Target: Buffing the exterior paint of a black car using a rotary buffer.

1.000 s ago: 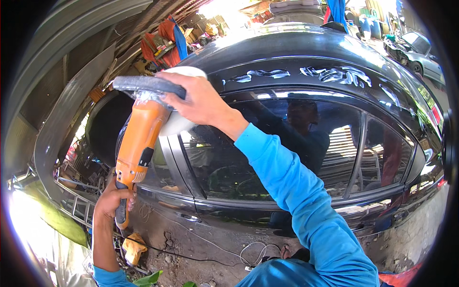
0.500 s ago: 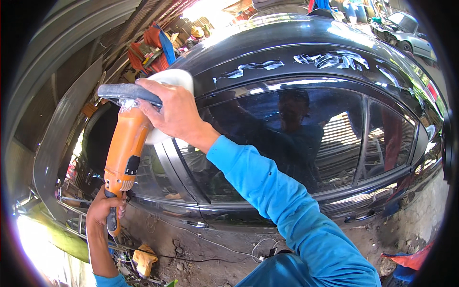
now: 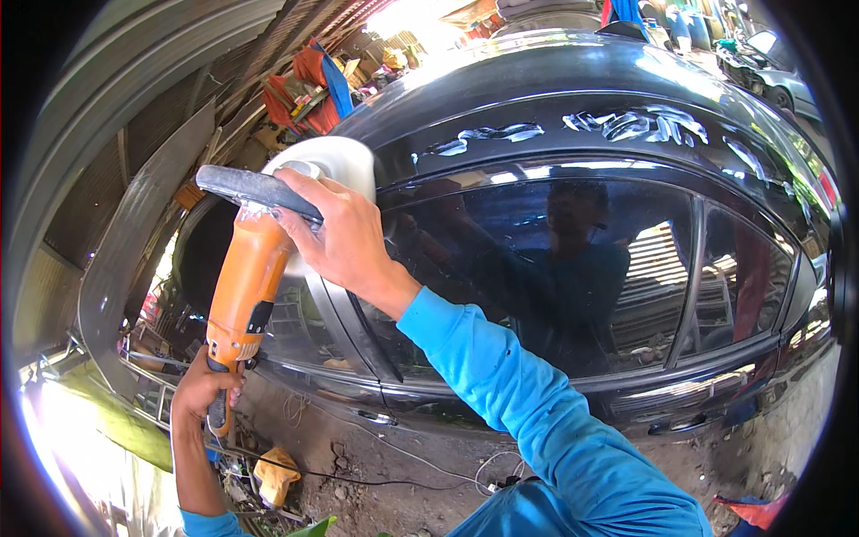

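Observation:
An orange power polisher [image 3: 246, 277] is held upright between my two hands, beside a black car [image 3: 501, 80]. My left hand [image 3: 204, 387] wraps round its dark-gripped rear handle at the lower end. With the fingers over the dark front handle [image 3: 255, 190], my right hand [image 3: 344, 231] grips the upper end. Behind that hand a white polishing pad [image 3: 344, 166] lies against the car's upper side near the edge of the side window [image 3: 537, 268]. White streaks of paste [image 3: 635, 123] run along the roof edge to the right of the pad.
A thin cord [image 3: 358, 481] crosses the dirt ground below the car. A yellowish lump [image 3: 276, 474] lies near my left forearm. Corrugated metal sheets [image 3: 107, 134] stand at the left. Another car [image 3: 783, 76] is at the far right.
The view has shifted, so the car and polisher appear slightly farther right and lower. Both hands keep their hold, and the pad stays near the same part of the car.

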Demonstrator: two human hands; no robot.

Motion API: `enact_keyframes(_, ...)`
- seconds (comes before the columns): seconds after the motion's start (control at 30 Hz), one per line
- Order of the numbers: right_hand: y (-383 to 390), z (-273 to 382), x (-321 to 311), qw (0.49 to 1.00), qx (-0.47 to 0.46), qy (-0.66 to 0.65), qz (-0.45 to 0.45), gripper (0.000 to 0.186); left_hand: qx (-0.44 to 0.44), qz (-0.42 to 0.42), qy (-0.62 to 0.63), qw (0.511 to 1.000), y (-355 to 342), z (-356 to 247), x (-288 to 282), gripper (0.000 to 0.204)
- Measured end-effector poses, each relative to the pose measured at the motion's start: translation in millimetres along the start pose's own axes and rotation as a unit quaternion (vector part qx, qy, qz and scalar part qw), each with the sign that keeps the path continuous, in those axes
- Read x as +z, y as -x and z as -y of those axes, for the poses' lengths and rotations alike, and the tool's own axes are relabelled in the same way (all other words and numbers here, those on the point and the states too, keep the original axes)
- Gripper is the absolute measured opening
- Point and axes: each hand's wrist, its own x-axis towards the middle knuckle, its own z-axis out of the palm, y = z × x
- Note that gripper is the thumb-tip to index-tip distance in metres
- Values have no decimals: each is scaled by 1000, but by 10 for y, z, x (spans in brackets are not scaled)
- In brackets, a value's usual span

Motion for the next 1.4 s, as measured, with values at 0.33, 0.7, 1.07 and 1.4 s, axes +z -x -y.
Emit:
enact_keyframes(0.33, -153, 75, -649, 1000, 4, -6, -20, 38, -18, -8, -8, 1000, 228, -432, 427, 31)
enact_keyframes(0.7, -264, 168, -1152, 999, -4, -20, -41, 39, -30, -31, -42, 998, 524, -826, 854, 41)
enact_keyframes(1.07, -298, 195, -1436, 999, -3, -35, -35, 39, -24, -38, -53, 998, 656, -989, 1089, 42)
enact_keyframes(1.4, -273, 244, -1658, 999, 4, -36, -34, 41, -19, -17, -63, 998, 751, -1124, 1230, 33)
